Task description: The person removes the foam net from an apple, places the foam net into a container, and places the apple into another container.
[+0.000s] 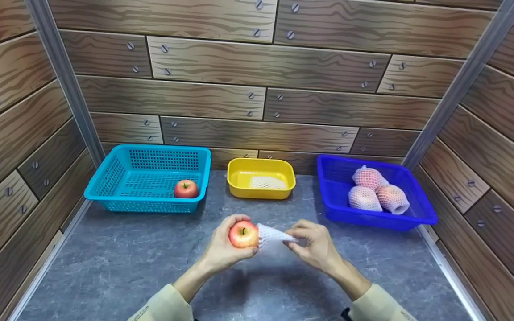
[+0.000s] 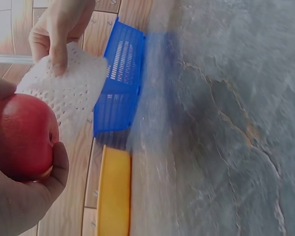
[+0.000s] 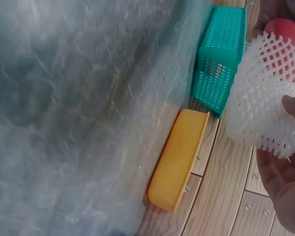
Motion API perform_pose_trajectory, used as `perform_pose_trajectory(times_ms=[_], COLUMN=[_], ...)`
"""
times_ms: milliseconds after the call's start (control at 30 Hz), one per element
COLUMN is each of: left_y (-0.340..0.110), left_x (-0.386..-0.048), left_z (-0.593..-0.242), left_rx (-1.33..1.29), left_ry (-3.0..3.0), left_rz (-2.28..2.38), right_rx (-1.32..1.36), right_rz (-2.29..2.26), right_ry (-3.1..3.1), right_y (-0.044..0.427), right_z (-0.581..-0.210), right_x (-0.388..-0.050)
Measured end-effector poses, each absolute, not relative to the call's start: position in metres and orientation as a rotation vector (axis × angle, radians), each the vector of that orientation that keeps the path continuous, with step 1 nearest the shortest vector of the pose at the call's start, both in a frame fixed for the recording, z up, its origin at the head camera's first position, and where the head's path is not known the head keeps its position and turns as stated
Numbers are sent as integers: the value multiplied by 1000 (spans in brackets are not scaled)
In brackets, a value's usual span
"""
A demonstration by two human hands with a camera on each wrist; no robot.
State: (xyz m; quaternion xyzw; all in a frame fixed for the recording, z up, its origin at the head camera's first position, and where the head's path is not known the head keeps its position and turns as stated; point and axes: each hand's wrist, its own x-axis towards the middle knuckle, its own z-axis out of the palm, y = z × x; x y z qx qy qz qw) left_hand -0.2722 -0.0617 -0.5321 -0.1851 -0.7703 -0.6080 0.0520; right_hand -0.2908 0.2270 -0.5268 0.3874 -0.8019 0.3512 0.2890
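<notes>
My left hand (image 1: 226, 244) grips a red apple (image 1: 243, 234) above the middle of the table, fingers and thumb curled round it. Facing it, my right hand (image 1: 314, 244) pinches a white foam net sleeve (image 1: 273, 235). The sleeve's wide end meets the apple's right side in the head view. In the left wrist view the apple (image 2: 24, 137) looks bare, with the foam net (image 2: 69, 88) beside it. Through the mesh in the right wrist view, part of the apple (image 3: 284, 30) shows behind the foam net (image 3: 265, 98).
A teal basket (image 1: 145, 204) at the left holds one bare apple (image 1: 186, 189). In the middle stands a yellow bin (image 1: 260, 193) with white foam net inside. The blue basket (image 1: 373, 221) on the right holds several net-wrapped apples (image 1: 365, 199). Plank-patterned walls enclose the table.
</notes>
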Motion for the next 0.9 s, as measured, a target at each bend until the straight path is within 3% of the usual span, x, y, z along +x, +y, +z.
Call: perform_pose_trajectory(times_ms=[367,900], left_y=[-78,-89], left_x=[-271,-268], left_z=[-537,-542], left_rx=[-492,-455], left_ry=[-2363,-2410], left_rz=[-1810,-1762], right_rx=[1022,988], right_rz=[625,385], right_ry=[-2235,-2151], right_y=[209,167], right_z=[-510,-502], right_x=[-333,-426])
